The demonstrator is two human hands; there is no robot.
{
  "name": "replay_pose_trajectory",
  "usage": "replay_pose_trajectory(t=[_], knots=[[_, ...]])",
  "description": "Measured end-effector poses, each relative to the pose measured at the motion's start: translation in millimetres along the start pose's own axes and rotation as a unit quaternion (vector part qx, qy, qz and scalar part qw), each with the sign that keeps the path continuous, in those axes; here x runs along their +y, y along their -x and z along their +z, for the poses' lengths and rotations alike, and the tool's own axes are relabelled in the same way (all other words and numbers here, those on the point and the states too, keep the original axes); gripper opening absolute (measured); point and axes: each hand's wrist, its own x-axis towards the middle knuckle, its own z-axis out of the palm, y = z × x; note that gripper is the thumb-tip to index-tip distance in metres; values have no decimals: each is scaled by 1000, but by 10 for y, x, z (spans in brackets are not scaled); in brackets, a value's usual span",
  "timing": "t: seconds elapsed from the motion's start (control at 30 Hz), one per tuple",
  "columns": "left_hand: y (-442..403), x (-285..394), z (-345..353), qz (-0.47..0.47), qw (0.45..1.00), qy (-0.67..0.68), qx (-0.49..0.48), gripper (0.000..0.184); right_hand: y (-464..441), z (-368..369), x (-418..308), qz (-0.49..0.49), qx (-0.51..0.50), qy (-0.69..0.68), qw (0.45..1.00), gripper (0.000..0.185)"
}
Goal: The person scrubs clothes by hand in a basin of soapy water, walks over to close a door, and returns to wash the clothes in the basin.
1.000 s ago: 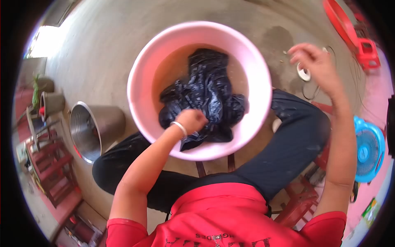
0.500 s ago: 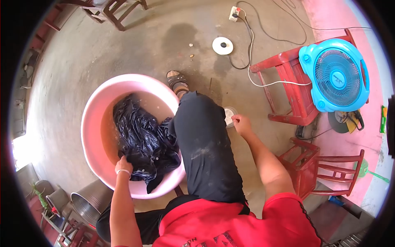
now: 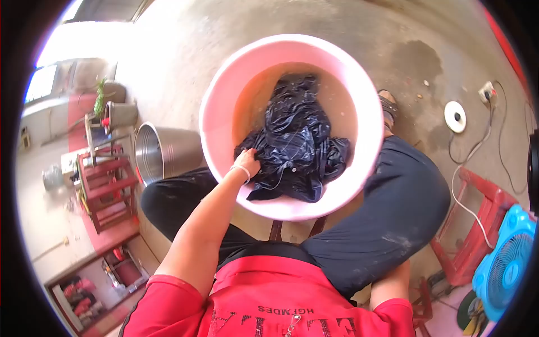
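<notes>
A pink basin (image 3: 213,121) stands between my knees with brownish water in it. Wet dark clothing (image 3: 295,135), creased and shiny with a small button showing, lies heaped in the water. My left hand (image 3: 247,163), with a white bracelet at the wrist, is closed on the garment's left edge near the basin's lower left side. My right forearm runs down beside my right thigh, and the hand itself is hidden behind that leg.
A metal bucket (image 3: 168,151) lies tipped left of the basin. Red chairs (image 3: 106,188) and a potted plant stand farther left. At right are a white round object (image 3: 455,117), cords, a red stool (image 3: 477,224) and a blue fan (image 3: 508,264).
The view has swung back left onto the basin. My right hand, earlier at a small white container beside my right leg, has gone out of sight. My left hand stays at the clothing's edge.
</notes>
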Motion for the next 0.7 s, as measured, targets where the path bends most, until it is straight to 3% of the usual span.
replay_pose_trajectory(t=[0.1, 0.23, 0.3, 0.37, 0.4, 0.43, 0.47, 0.5, 0.53, 0.57, 0.6, 0.7], knots=[[-56, 31, 68, -19, 996, 51, 75, 46, 176, 9, -448, 10, -12, -16, 1000, 28], [-187, 66, 59, -98, 988, 97, 72, 39, 555, -72, -1242, 7, 3, -31, 999, 29], [-155, 162, -114, -110, 990, 93, 13, 29, 604, -79, -1733, -1, 15, -36, 999, 30], [-311, 10, 157, 8, 961, 126, 246, 23, 705, -92, -2185, -6, 28, -43, 999, 30], [-293, 52, 47, -50, 926, 332, 173, 24, 642, -405, -2403, -7, 36, -48, 998, 30], [-291, 95, -90, -105, 843, 519, 91, 25, 354, -707, -2671, -7, 44, -53, 998, 31], [-359, 25, -98, -105, 803, 577, 104, 26, 291, -1301, -2895, -8, 54, -58, 997, 31], [-395, -71, -113, -116, 854, 500, 85, 33, -103, -1750, -3223, -10, 65, -64, 996, 31], [-372, -145, -31, -59, 931, 348, 95, 38, 92, -1476, -3421, -14, 74, -68, 995, 32], [-326, -199, 33, 1, 977, 185, 107, 43, 171, -1060, -3976, -82, 129, -80, 985, 31], [-253, -173, 35, -8, 983, 168, 68, 52, 146, -866, -4372, -120, 101, -39, 987, 31], [-255, -147, 247, 20, 994, 76, 79, 37, 173, 32, -5018, -135, -15, -5, 991, 29]])
